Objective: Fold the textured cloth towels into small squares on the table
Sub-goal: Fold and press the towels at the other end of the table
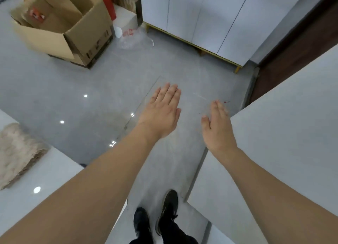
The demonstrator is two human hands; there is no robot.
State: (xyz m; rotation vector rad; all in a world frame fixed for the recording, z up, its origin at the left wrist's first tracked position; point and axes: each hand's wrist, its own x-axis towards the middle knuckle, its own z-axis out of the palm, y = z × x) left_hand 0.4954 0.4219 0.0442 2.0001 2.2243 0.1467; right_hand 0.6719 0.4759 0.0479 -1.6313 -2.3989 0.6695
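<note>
A fluffy beige textured towel (pixel 17 152) lies bunched on the white table (pixel 45 185) at the left edge of the head view. My left hand (pixel 161 112) is stretched forward over the grey floor, fingers straight, holding nothing. To its right, my right hand (pixel 217 126) is also held out flat and empty, just beside the edge of a white counter (pixel 283 134). Both hands are well away from the towel.
An open cardboard box (pixel 64 27) stands on the floor at the far left, with a clear plastic bag (pixel 135 38) beside it. White cabinet doors (pixel 197 18) run along the back. My black shoes (pixel 157 218) stand in the aisle between table and counter.
</note>
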